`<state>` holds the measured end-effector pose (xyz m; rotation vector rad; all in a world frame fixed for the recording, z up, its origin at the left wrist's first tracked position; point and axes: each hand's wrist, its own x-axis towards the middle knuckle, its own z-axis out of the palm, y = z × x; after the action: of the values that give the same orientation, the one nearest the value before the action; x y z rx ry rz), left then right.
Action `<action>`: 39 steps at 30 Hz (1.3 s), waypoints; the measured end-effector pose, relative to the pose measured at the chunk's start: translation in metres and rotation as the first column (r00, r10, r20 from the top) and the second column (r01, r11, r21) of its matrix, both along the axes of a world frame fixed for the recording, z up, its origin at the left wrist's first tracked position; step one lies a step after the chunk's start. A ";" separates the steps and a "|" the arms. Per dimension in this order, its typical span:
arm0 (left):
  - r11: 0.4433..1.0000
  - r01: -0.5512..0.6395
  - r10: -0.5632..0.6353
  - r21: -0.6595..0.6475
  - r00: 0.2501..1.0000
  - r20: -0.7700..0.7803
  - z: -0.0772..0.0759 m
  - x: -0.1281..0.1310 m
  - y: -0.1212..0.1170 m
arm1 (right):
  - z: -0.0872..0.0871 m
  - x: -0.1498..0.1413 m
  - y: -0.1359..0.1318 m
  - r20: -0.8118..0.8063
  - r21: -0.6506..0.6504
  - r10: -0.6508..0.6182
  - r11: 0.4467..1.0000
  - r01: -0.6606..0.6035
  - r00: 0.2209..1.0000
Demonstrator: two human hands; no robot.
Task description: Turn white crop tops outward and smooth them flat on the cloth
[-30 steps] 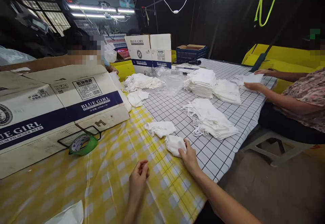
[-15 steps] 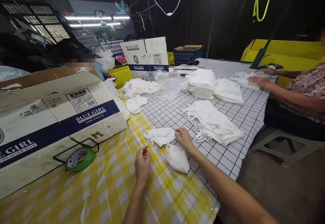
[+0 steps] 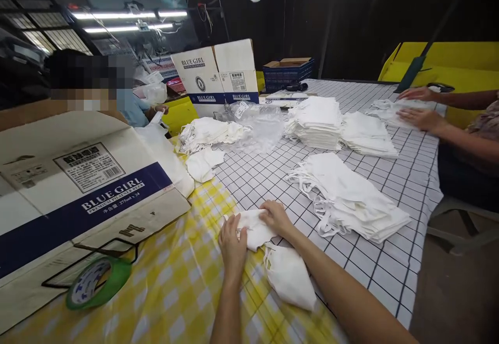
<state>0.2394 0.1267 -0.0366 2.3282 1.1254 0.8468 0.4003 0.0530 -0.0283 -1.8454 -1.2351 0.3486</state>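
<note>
A small white cloth pouch [image 3: 252, 229] lies between my hands where the yellow and grid cloths meet. My left hand [image 3: 233, 239] has its fingers closed over the pouch's left end. The fingers of my right hand [image 3: 276, 217] pinch its upper right edge. Just below, under my right forearm, rests another white cloth pouch [image 3: 290, 276] with a gathered, stringed end. To the right a stack of white cloth pouches [image 3: 346, 193] lies flat, its loose strings hanging toward the left.
On the left stands an open Blue Girl carton [image 3: 93, 188], with green tape [image 3: 99, 284] before it. Further off are more stacked white pouches [image 3: 314, 120], clear plastic bags [image 3: 261, 126] and a blue crate [image 3: 287, 74]. A co-worker's hands [image 3: 423, 110] handle white cloth at right; another person sits behind the carton.
My right hand has let go of the nearer pouch and moved to the one beyond it. My left hand has come forward onto the same pouch. The view has shifted.
</note>
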 end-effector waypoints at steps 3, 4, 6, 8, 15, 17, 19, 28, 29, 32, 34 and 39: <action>1.000 -0.020 0.021 -0.011 1.000 0.021 0.003 -0.001 0.001 | -0.002 0.004 0.003 -0.028 -0.003 0.018 1.000 -0.019 0.999; 0.999 -0.027 0.027 -0.024 0.999 0.037 0.004 -0.001 0.002 | -0.003 0.005 0.004 -0.035 -0.007 0.021 1.000 -0.022 0.999; 0.998 -0.034 0.038 -0.053 0.997 0.073 0.006 -0.001 0.003 | -0.003 0.005 0.004 -0.046 -0.012 0.024 1.000 -0.025 0.999; 0.996 -0.041 0.050 -0.080 0.993 0.105 0.005 -0.002 0.003 | -0.003 0.005 0.004 -0.055 -0.019 0.027 0.999 -0.028 0.998; 0.976 -0.084 0.124 -0.199 0.973 0.194 0.008 -0.005 0.001 | -0.002 0.004 0.001 -0.053 -0.039 0.036 0.999 -0.038 0.998; 0.968 -0.097 0.154 -0.231 0.957 0.245 0.009 -0.006 0.002 | 0.001 0.005 0.000 -0.082 -0.022 0.048 0.998 -0.050 0.995; 0.960 -0.107 0.184 -0.259 0.937 0.296 0.010 -0.007 0.003 | 0.007 0.005 -0.002 -0.154 0.005 0.083 0.997 -0.083 0.985; 0.852 0.057 0.284 -0.521 0.785 0.551 0.010 -0.006 0.008 | 0.021 0.002 -0.009 -0.405 0.135 0.205 0.977 -0.164 0.891; 0.840 0.071 0.296 -0.538 0.771 0.564 0.010 -0.006 0.009 | 0.019 0.002 -0.009 -0.404 0.146 0.215 0.975 -0.169 0.889; 0.821 0.101 0.312 -0.561 0.744 0.591 0.012 -0.006 0.009 | 0.015 0.003 -0.007 -0.396 0.176 0.240 0.967 -0.183 0.886; 0.816 0.104 0.320 -0.568 0.737 0.595 0.013 -0.007 0.009 | 0.013 0.004 -0.006 -0.367 0.205 0.247 0.962 -0.182 0.897; 0.806 0.126 0.318 -0.579 0.731 0.603 0.011 -0.007 0.010 | 0.018 0.002 -0.007 -0.188 0.267 0.305 0.931 -0.250 0.934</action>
<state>0.2325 0.1365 -0.0253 1.2641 0.9829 1.0746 0.4022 0.0462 -0.0104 -1.3841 -1.3187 0.5277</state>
